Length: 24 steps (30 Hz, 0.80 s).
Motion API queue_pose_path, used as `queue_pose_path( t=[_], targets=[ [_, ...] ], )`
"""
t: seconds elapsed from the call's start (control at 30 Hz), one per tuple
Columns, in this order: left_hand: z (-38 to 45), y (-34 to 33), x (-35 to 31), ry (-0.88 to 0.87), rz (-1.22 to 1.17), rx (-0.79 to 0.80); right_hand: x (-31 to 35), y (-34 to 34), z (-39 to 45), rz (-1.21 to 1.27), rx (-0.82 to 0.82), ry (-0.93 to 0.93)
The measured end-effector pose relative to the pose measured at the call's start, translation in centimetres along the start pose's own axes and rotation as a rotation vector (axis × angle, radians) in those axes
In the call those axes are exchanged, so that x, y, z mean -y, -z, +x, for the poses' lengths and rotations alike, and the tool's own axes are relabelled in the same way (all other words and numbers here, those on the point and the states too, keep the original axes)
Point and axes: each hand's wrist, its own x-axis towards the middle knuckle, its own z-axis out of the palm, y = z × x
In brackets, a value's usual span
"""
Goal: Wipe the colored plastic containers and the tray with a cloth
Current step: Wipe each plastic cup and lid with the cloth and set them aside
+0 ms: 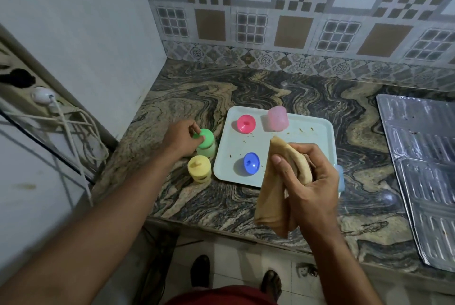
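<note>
Well, the tray (307, 129) lay mid-frame on the counter (221, 201), its near edge close to the counter's front lip and open stone all round behind it. A foil sheet (423, 169) filled the right edge of the frame, well apart from the tray. The left hand (181, 139) reached in from lower left, fingertips pinching the lid of the green pot (205, 143), which stood on the counter just left of the tray. The yellow pot (199, 168) stood just below it, lid on. On the tray sat a pink lid (246, 124) at upper left, a pink cup (277, 118) beside it, and a blue lid (251, 162) lower down; crumbs speckled the surface. What the pots held could not be seen. The right hand (305, 179) hovered over the tray's lower right, fingers curled tight round the tan cloth (273, 196), whose end hung down. A blue cup (339, 177) peeked out behind that hand.
</note>
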Motion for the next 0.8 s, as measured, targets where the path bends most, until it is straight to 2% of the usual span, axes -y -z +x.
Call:
queue_pose_path(
  t=[0.23,0.8],
  targets=[
    [0.4,-0.6,0.3,0.011,0.027,0.045,0.0,0.2,0.0,-0.011,-0.001,-0.003],
    [-0.4,-1.3,0.4,0.012,0.088,0.007,-0.5,1.7,0.7,-0.019,-0.079,-0.012]
  ],
)
